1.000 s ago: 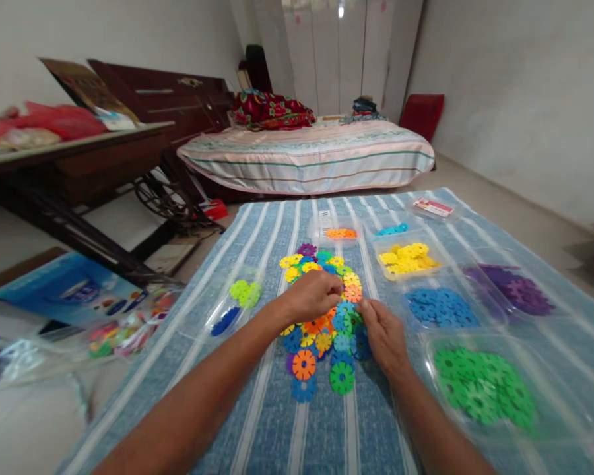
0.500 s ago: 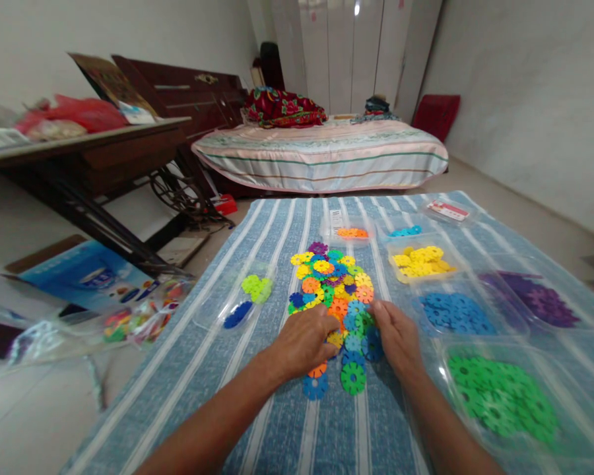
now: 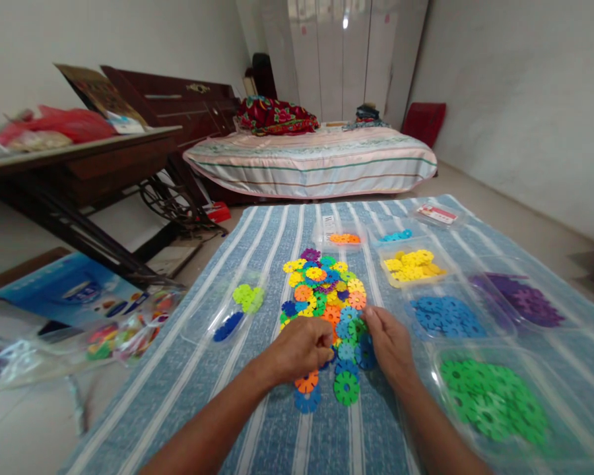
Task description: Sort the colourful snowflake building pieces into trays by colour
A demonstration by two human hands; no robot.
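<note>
An assembly of notched interlocking plastic discs (image 3: 332, 315) in many colours lies on the striped cloth before me. My left hand (image 3: 303, 343) is closed over its lower left part, fingers curled down. What they pinch is hidden beneath them. At the right edge of the assembly, my right hand (image 3: 391, 340) has its thumb on top and its fingers out of sight underneath, gripping the blue and green discs. Below the hands, an orange disc (image 3: 306, 381) joined to a blue disc (image 3: 307, 399) and a green disc (image 3: 346, 388) stick out towards me.
On the right stand clear trays of yellow discs (image 3: 414, 265), blue discs (image 3: 448, 316), purple discs (image 3: 529, 305) and green discs (image 3: 492, 399). A tray (image 3: 195, 328) with lime and dark blue discs lies left. Farther back are orange discs (image 3: 345, 238), light-blue discs (image 3: 396, 235) and a lidded box (image 3: 438, 214).
The whole view has shifted slightly, so things appear a little left and lower. My left fingers have curled tighter, and the yellow disc by them is now mostly covered. My right hand keeps its hold.
</note>
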